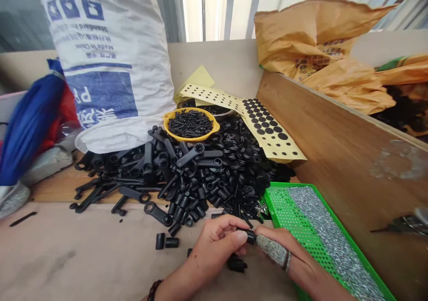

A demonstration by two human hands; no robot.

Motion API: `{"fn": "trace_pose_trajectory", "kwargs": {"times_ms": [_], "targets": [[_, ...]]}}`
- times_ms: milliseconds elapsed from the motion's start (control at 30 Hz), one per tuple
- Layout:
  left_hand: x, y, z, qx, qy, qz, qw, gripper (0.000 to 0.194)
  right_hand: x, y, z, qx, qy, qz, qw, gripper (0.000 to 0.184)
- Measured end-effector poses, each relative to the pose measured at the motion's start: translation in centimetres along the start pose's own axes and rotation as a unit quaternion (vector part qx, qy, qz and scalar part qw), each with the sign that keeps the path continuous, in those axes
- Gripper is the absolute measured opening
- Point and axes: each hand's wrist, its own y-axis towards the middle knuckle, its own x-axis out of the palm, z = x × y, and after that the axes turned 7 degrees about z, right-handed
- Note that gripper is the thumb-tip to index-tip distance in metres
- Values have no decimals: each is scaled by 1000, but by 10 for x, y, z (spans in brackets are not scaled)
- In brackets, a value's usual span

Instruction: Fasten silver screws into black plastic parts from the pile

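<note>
Between the thumb and fingers of my left hand (219, 241) is a short black plastic cylinder (250, 237), held roughly level. My right hand (284, 247) is closed at the cylinder's right end. A grey speckled cloth cover (271, 249) with a dark band wraps one of its digits. Whatever its fingertips pinch there is hidden. Just below the hands lies another black plastic part (236, 264) on the table. Two more short black cylinders (166, 241) rest to the left of my left hand. Beyond my fingers spreads a heap of black plastic parts (200, 176), with crank-like arms and cylinders in it.
A green perforated tray (287, 212) with small metal pieces stands at right, beside a wooden partition (337, 127). Behind the heap are a yellow basket (190, 138) of black screw-like parts and sheets of black dots (284, 151). A white sack (113, 38) stands back left.
</note>
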Motion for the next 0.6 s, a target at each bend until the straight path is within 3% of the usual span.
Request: {"fn": "trace_pose_trajectory", "kwargs": {"times_ms": [100, 200, 300, 367, 467, 600], "targets": [[-1, -2, -1, 40, 48, 14, 998, 31, 4, -1, 4, 8, 22, 0, 1000, 33], [-1, -3, 1, 32, 48, 21, 998, 30, 8, -1, 7, -71, -40, 14, 997, 29], [1, -4, 4, -5, 3, 18, 1000, 34, 12, -2, 13, -156, -142, 46, 976, 25], [1, -4, 5, -15, -10, 14, 1000, 35, 14, -3, 14, -177, -164, 51, 969, 24], [-1, -5, 2, 1, 6, 8, 1000, 31, 13, -2, 7, -166, -123, 35, 978, 23], [-6, -8, 2, 108, 141, 11, 984, 19, 11, -5, 2, -50, 4, 14, 999, 27]]}}
